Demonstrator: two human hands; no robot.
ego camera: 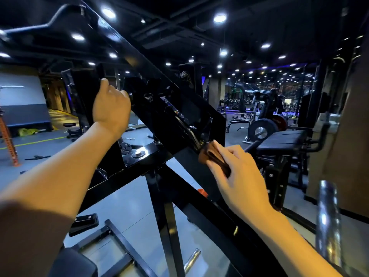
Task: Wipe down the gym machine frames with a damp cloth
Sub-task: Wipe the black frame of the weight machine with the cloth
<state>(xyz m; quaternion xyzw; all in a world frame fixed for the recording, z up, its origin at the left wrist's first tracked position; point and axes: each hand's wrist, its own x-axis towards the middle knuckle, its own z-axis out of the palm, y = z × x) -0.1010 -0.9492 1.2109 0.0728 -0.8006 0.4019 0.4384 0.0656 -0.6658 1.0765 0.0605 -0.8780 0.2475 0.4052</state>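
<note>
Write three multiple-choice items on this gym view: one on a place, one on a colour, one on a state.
1. Where is the cloth?
A. on the floor
B. against the black frame, under the right hand
C. draped over the bench

2. What colour is the cloth?
A. white
B. blue
C. brown

3. What is the left hand doing?
A. gripping a frame part
B. hanging idle
C. holding a spray bottle

Answers:
1 B: the right hand presses the cloth to the slanted beam.
2 C: the folded cloth looks brown against the black steel.
3 A: its fingers curl round the upper edge of a black plate.
</note>
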